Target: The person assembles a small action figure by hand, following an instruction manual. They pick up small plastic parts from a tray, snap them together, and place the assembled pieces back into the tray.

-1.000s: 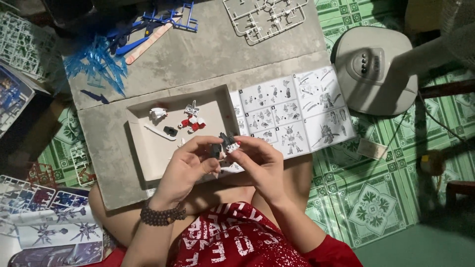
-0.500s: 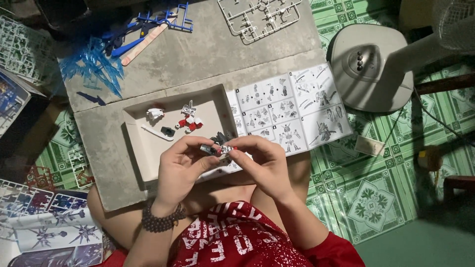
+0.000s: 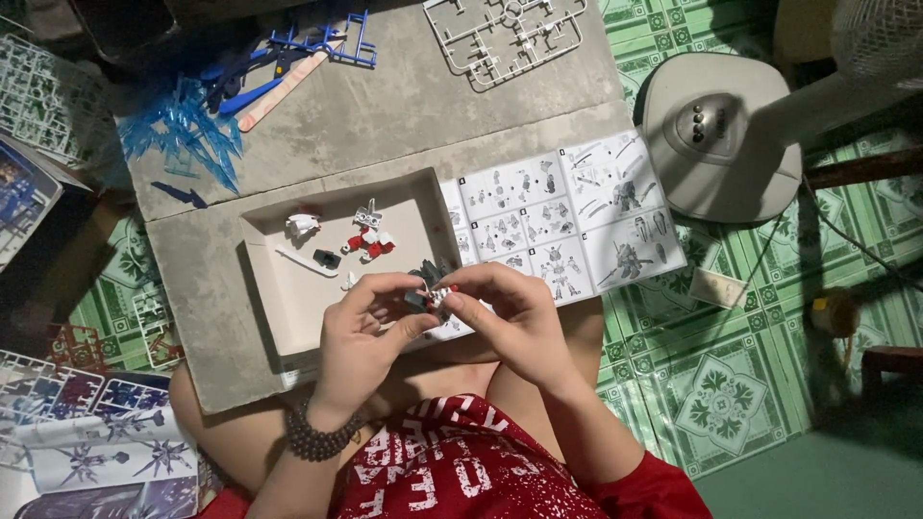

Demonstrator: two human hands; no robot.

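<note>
A grey slab (image 3: 385, 125) of board lies over the green patterned floor (image 3: 740, 384) and carries nearly everything. To its right stands the round base of a pale fan (image 3: 716, 135). An unfolded instruction sheet (image 3: 567, 226) with line drawings of a figure lies at the slab's right edge, touching a shallow white box lid (image 3: 279, 308). At the top of the slab rests a light grey parts frame (image 3: 505, 34); at the upper left lie a blue parts frame (image 3: 317, 43) and a cluster of clear blue spiky pieces (image 3: 187, 135).

Inside the lid sit a few loose small parts in red and white (image 3: 367, 240), apart from one another.

The left hand (image 3: 361, 341), with a dark bead bracelet (image 3: 317, 437) at the wrist, and the right hand (image 3: 510, 317) meet over the lid's lower right corner, just above the person's lap. Both hands' thumbs and forefingers are pinched on a small grey, white and red model piece (image 3: 435, 288), the other fingers curled in beneath. The piece is held between the fingertips, clear of the lid.
</note>
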